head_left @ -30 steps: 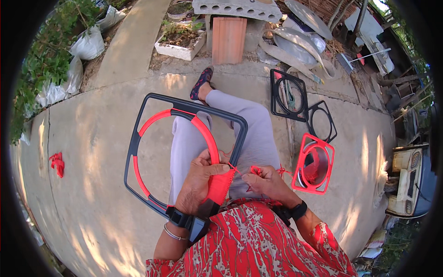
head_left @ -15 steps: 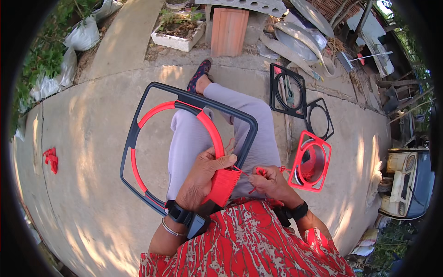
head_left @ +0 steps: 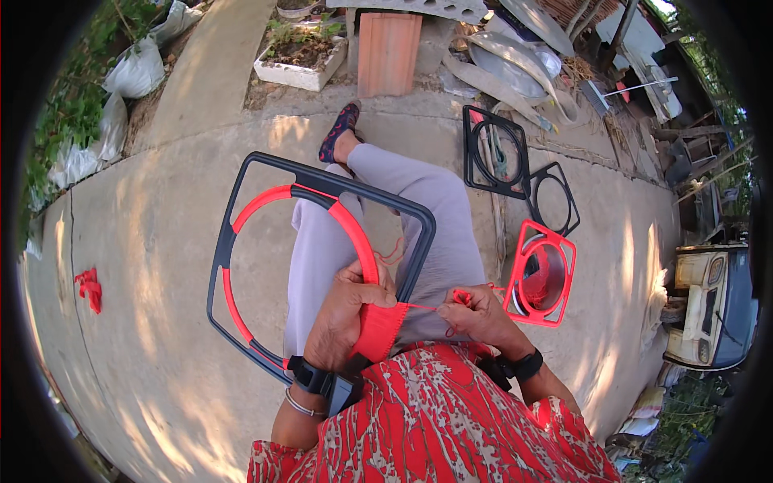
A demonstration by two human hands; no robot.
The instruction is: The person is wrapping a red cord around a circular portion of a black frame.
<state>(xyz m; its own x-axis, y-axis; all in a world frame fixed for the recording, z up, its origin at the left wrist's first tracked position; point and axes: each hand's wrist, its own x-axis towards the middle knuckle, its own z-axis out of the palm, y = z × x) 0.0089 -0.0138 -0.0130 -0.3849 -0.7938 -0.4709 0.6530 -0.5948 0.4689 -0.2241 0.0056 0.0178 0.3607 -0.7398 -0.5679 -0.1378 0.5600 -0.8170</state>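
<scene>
Seated on concrete, a person's left hand (head_left: 348,318) clamps the dark square frame (head_left: 241,205) at its red-wrapped ring (head_left: 358,241) across the lap, while the right hand (head_left: 475,315) pinches taut red cord (head_left: 423,307).

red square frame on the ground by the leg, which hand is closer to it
Right. The right hand pinches red cord just beside the red square frame; the left hand grips the dark frame's red ring, farther off across the lap.
</scene>
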